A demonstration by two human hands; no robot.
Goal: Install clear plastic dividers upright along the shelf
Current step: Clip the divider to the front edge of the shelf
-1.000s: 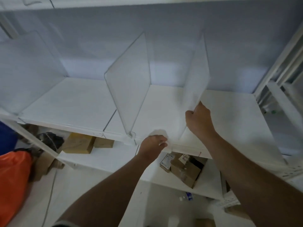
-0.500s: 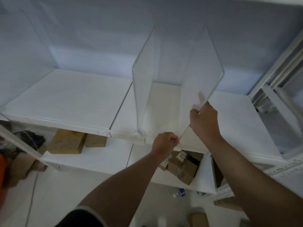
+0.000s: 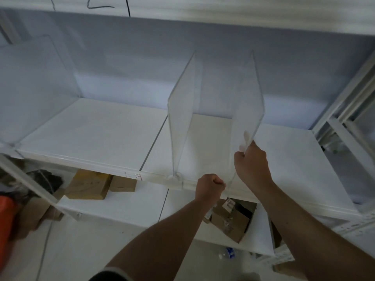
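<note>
- At the far left I see a clear divider (image 3: pixel 30 88) standing upright at the end of the white shelf (image 3: pixel 91 134), its long axis running from the front edge back toward the wall.
- Below it, on the lower shelf, I see tan cardboard boxes (image 3: pixel 89 184); an orange object (image 3: pixel 6 224) sits at the left border.
- Near the middle, a second divider (image 3: pixel 181 122) stands upright and edge-on to me, its front foot seated in the white rail (image 3: pixel 174 179) along the shelf's front edge.
- My left hand (image 3: pixel 211 187) is clenched at the front rail, pinching the bottom front corner of the divider I am working on; what the fingers hold there is too small to tell.
- That third divider (image 3: pixel 248 110) stands upright just right of the second, roughly parallel to it, tilted slightly, long axis front to back.
- My right hand (image 3: pixel 252 167) grasps its front edge above the left hand, thumb pressed to the plastic.
- Open cartons (image 3: pixel 231 220) lie on the shelf beneath.
</note>
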